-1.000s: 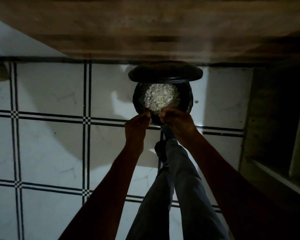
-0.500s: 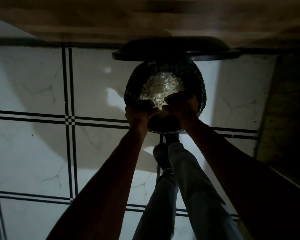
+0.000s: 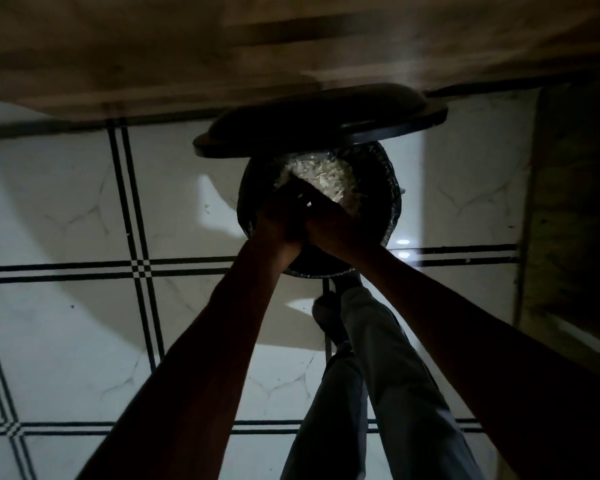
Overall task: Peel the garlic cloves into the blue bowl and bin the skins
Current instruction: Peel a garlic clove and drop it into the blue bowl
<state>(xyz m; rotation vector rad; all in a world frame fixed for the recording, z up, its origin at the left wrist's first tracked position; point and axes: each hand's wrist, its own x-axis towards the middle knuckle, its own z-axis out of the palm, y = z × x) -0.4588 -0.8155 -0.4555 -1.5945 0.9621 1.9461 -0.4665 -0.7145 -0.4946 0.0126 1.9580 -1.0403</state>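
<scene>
A: Where do the hands sit?

B: Both are pressed together over the mouth of the black bin (image 3: 392, 188), reaching a little way into it. The left hand (image 3: 278, 220) and the right hand (image 3: 333, 226) touch along their inner edges, palm sides facing each other.

A: Is either one holding something?

B: It cannot be told. The hands are in deep shadow, so how far the fingers are curled does not show. A small pale speck (image 3: 308, 203) shows where the two hands meet, too small to name.

A: And the garlic skins?

B: A heap of pale skins (image 3: 326, 176) lies inside the bin, just beyond the fingertips. The bin's lid (image 3: 319, 123) stands raised above the opening, tilted up toward the right.

A: What else is in view?

B: White floor tiles (image 3: 66, 202) with dark double lines lie under the bin. The person's leg in grey trousers (image 3: 388, 375) stretches toward the bin's base, with the foot (image 3: 326, 313) near it. A brown wooden surface (image 3: 222, 46) runs across the top, blurred, and a dark wooden panel (image 3: 575, 202) stands at the right.
</scene>
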